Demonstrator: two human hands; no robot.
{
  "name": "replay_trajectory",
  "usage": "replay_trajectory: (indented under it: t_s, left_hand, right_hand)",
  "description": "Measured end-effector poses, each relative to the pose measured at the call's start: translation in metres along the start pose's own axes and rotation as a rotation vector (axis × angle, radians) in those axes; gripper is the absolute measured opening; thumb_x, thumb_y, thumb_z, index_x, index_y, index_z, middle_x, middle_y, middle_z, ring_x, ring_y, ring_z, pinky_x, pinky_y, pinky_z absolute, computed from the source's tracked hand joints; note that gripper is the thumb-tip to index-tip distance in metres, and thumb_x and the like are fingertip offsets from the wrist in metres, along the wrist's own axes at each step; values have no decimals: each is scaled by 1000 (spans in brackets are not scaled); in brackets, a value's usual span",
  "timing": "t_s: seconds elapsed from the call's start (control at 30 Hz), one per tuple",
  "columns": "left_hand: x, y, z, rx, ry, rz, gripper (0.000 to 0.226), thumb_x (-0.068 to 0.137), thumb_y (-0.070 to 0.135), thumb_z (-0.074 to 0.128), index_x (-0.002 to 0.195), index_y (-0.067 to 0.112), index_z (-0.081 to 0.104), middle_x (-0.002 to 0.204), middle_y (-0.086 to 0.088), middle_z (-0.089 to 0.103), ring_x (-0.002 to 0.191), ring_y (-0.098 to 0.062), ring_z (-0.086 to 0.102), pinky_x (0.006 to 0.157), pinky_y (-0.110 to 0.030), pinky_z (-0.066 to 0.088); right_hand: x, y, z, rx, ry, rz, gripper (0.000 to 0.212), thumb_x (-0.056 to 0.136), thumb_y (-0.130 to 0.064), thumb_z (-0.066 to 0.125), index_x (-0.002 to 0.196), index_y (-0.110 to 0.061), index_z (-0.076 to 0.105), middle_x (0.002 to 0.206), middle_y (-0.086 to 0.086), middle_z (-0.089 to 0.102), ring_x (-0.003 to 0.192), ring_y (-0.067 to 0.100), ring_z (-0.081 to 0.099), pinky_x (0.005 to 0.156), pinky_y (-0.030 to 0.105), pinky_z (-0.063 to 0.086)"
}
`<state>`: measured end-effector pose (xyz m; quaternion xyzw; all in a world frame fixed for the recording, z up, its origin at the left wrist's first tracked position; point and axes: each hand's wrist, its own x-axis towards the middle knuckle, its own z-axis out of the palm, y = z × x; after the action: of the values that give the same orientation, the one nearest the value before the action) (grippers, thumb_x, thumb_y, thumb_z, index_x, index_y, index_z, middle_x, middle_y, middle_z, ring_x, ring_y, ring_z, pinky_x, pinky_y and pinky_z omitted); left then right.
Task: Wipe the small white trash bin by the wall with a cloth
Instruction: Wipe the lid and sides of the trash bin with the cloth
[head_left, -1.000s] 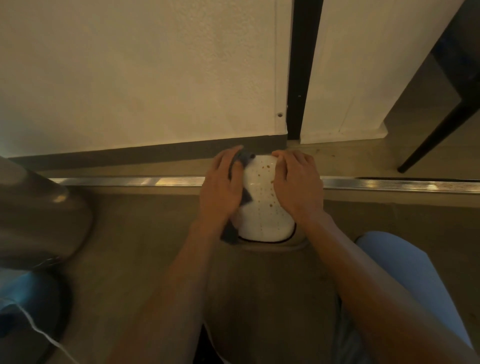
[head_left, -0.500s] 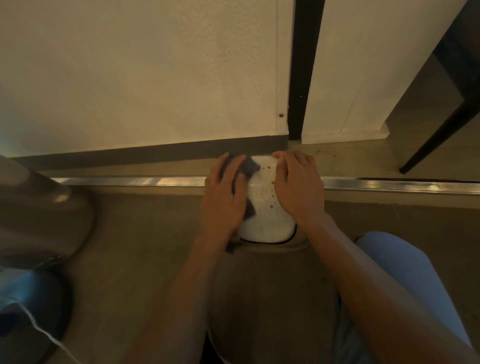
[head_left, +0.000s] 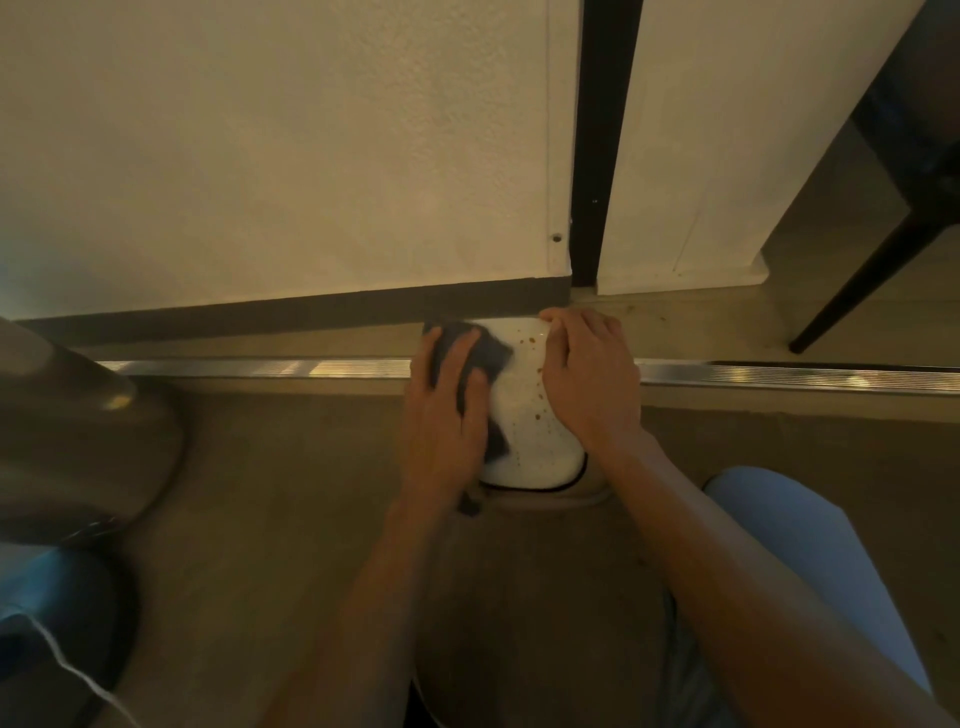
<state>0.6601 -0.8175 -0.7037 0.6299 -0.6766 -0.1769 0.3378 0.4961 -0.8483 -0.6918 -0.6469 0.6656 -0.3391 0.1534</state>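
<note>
The small white trash bin (head_left: 524, 415) stands on the floor in front of the wall, seen from above, its lid dotted with brown spots. A dark grey cloth (head_left: 488, 356) lies over the lid's left and far side. My left hand (head_left: 447, 415) presses flat on the cloth with its fingers stretched toward the wall. My right hand (head_left: 589, 379) rests on the lid's right side, fingers curved over its far right edge, and covers that part of the bin.
A metal floor strip (head_left: 779, 376) runs left to right under the bin. The wall with a dark skirting (head_left: 260, 312) and a black door frame (head_left: 597, 156) stand behind. A grey rounded object (head_left: 67, 431) sits at the left, a dark chair leg (head_left: 857, 275) at the right.
My left hand has slid the cloth away from me along the lid's left side toward the wall. Fewer brown spots show on the left part. My right hand has stayed put.
</note>
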Motion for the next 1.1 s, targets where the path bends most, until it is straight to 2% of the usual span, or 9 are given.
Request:
replay_trajectory:
  t_s: [0.17,0.33,0.43,0.53,0.67,0.8,0.93,1.0,1.1]
  left_hand:
    - [65,17,4,72,-52,-71,37,104,36,38,134,28,57,140,0,51,124,-19,52,100,-28,40]
    - [-29,-14,12,204,15,184,47,108,31,35,154,30,25,166,-4,16,151,-26,21,119,-44,27]
    - [-38,-19,7,20,-39,-10,47,107,40,29,153,44,16,166,2,9,150,-16,19,119,-36,27]
    - [16,-5,-1,-134,-17,-76,41,106,44,32,147,40,39,157,3,31,136,-4,34,110,-23,32]
    - [78,16,3,75,-139,-146,39,104,37,36,133,28,59,138,-2,53,123,-20,53,99,-27,36]
    - [17,6,1,132,-20,137,44,105,43,28,143,32,46,156,0,32,143,-23,34,117,-37,30]
    - [-34,-10,-1,-44,-5,30,41,105,51,23,146,58,23,165,8,9,148,-20,27,114,-34,33]
    - [-11,-8,-1,-114,4,-21,39,106,46,29,144,50,33,162,4,20,143,-11,31,112,-21,28]
    - [53,0,1,-55,-74,-95,36,106,36,37,136,29,55,143,0,48,125,-9,46,102,-23,35]
  right_hand:
    - [2,-2,-1,-14,1,26,32,104,-23,37,124,-15,61,121,5,62,117,22,51,95,30,41]
    - [2,-1,-1,2,-3,18,31,104,-22,38,124,-15,61,122,5,63,120,21,51,96,27,39]
    - [1,-1,-3,5,9,5,30,104,-21,39,123,-15,62,121,6,63,119,22,51,96,26,38]
    - [1,-3,-4,9,-4,20,30,104,-21,40,123,-15,62,120,6,63,118,22,51,98,33,43]
    - [1,-6,-5,16,18,21,29,104,-19,40,120,-12,63,117,8,64,115,23,52,99,37,45]
    - [0,-6,-6,8,21,-1,28,104,-18,41,120,-12,63,117,8,64,114,22,53,98,34,44]
    - [0,-2,-3,7,5,-1,30,104,-21,40,122,-14,62,120,6,63,117,21,52,96,30,43]
    - [1,-3,-4,8,-1,-7,29,104,-20,40,122,-13,62,120,7,63,116,22,52,96,31,43]
    - [1,-5,-6,12,11,6,28,104,-19,41,120,-13,62,118,8,63,114,23,52,97,35,44]
